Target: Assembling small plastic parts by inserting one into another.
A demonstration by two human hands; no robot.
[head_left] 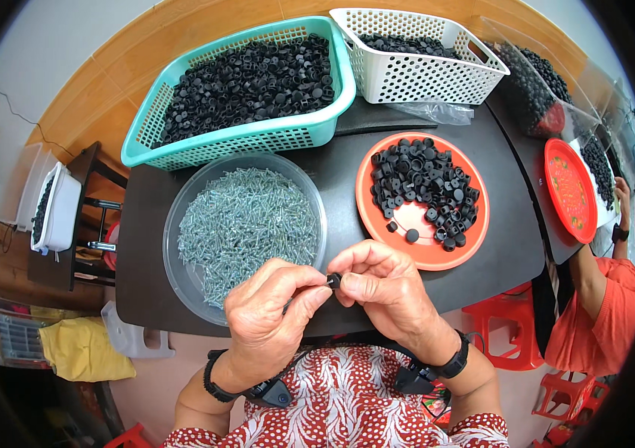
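My left hand [269,308] and my right hand [391,290] meet above the table's near edge, thumbs and forefingers pinched together. Between them is a small black plastic cap [335,280], gripped by my right fingers. A thin bright metal bit shows at the cap's left side, where my left fingertips pinch; it looks like a screw, mostly covered. Just beyond my left hand stands a clear round tub [171,246] full of silvery screws [246,216]. Past my right hand lies an orange round plate [411,220] with many loose black caps [422,175].
A turquoise basket [258,142] and a white basket [429,75], both of black parts, stand at the back of the dark table [146,254]. At right, a person in an orange top [601,321] sits near a red tray [568,190]. Red stools [508,328] stand below.
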